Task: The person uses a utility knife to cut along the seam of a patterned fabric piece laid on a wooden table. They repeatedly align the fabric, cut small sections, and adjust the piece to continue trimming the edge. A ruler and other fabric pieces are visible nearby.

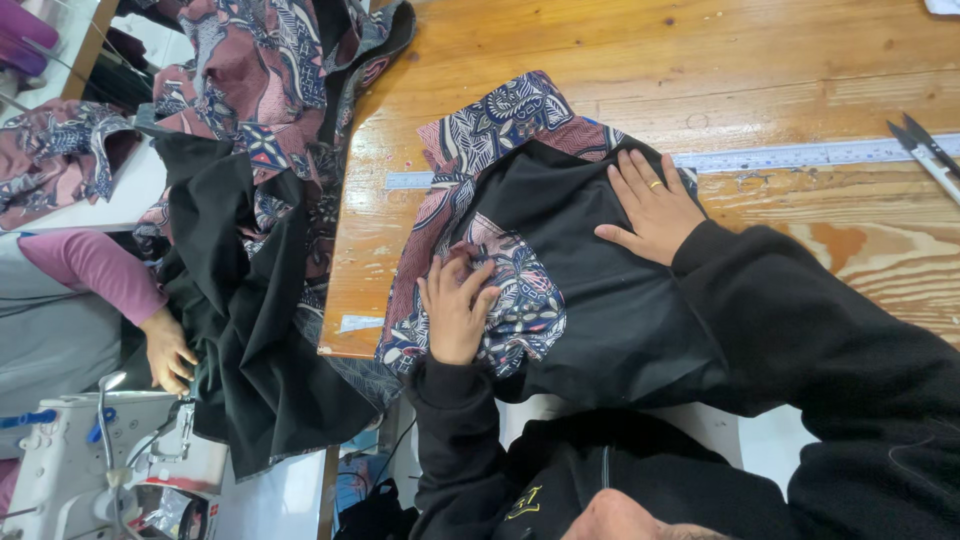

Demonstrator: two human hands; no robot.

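We note the garment piece (560, 280), black with batik print, on the wooden table (640, 60), long axis toward the near edge. Left hand (455, 310) pinches its patterned fold; right hand (655, 205) lies flat, released, on black cloth.

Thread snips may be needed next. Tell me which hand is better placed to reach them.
Probably the right hand: it lies flat on the black fabric, on the thread snips' side. The left hand is on the batik patch, farther away.

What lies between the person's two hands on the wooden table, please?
In the head view, only black cloth lies between the left hand and the right hand.
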